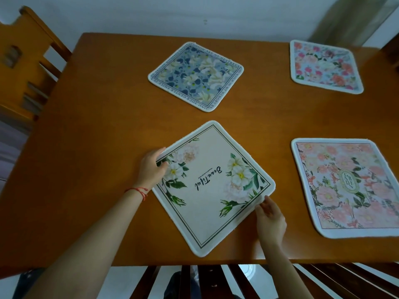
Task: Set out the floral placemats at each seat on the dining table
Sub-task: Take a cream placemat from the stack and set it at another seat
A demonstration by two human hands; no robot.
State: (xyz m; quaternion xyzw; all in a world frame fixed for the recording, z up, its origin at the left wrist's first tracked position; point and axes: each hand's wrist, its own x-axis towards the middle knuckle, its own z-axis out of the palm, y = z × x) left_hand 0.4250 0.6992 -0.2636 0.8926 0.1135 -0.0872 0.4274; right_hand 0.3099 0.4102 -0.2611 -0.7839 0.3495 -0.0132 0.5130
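A cream placemat [212, 186] with white flowers and the word "Beautiful" lies turned like a diamond on the near side of the wooden dining table [97, 137]. My left hand [151, 167] grips its left corner, thumb on top. My right hand [269, 219] pinches its right corner. A blue floral placemat [195, 75] lies across the table at the far side. A pink floral placemat [325, 65] rests at the far right. A peach floral placemat [347, 187] lies flat at the near right.
A wooden chair [23, 59] stands at the table's left end. The slatted back of another chair [237, 281] is below the near table edge. A white wall runs behind the table, and a dark chair part [391, 52] shows at the far right.
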